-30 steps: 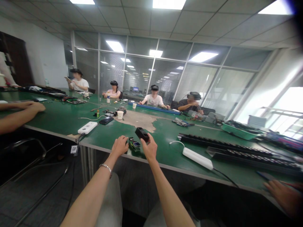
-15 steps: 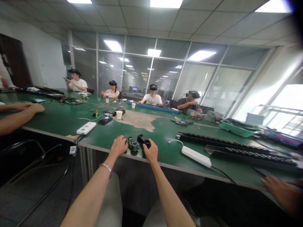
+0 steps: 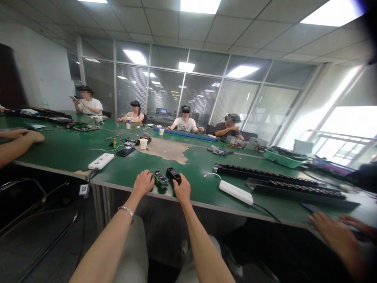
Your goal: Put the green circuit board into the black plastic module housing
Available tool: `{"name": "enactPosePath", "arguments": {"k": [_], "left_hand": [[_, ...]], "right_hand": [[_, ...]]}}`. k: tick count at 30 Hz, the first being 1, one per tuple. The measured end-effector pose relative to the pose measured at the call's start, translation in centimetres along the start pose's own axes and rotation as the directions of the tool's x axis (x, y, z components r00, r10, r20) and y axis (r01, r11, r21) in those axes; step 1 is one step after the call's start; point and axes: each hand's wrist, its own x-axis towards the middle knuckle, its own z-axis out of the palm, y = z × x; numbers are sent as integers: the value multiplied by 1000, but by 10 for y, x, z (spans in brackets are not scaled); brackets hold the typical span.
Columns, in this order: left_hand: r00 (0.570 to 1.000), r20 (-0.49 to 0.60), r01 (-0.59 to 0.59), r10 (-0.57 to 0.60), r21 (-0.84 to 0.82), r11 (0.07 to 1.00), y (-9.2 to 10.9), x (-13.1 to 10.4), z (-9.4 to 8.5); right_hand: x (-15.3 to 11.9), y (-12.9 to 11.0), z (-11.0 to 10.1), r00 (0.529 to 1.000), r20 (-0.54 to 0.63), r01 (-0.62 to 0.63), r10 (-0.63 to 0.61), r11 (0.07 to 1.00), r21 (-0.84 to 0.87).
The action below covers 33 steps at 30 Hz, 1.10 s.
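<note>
On the green table's near edge stands a small green circuit board assembly (image 3: 161, 179) with a little screen. My left hand (image 3: 143, 182) rests just left of it, fingers curled; whatever they may hold is hidden. To the right of the board, my right hand (image 3: 182, 188) grips a black box-shaped device (image 3: 173, 174) by its near end. The device leans slightly to the left and lies close beside the board.
White power strips (image 3: 235, 192) (image 3: 101, 161) lie right and left. Beyond are a phone (image 3: 125, 151), a paper cup (image 3: 143, 144) and black slotted rails (image 3: 265, 175). Another person's hands (image 3: 335, 232) are at lower right, another's arm (image 3: 20, 141) at left.
The whole view has shifted, so the table things appear further left. More of the neighbour's hands shows at lower right. My hands keep about the same places beside the board and black device.
</note>
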Motion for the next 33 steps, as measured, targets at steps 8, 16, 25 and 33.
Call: {"name": "enactPosePath", "arguments": {"k": [8, 16, 25, 33], "left_hand": [[1000, -3, -1, 1, 3, 1000, 0, -1, 0], [1000, -18, 10, -10, -5, 1000, 0, 0, 0], [1000, -16, 4, -5, -11, 1000, 0, -1, -2], [1000, 1, -11, 11, -23, 1000, -2, -1, 0]], "right_hand": [[-2, -6, -5, 1000, 5, -29, 29, 996, 85], [14, -38, -21, 982, -75, -159, 176, 969, 190], [9, -86, -17, 998, 2, -69, 70, 982, 173], [-2, -86, -16, 999, 47, -22, 18, 996, 88]]}}
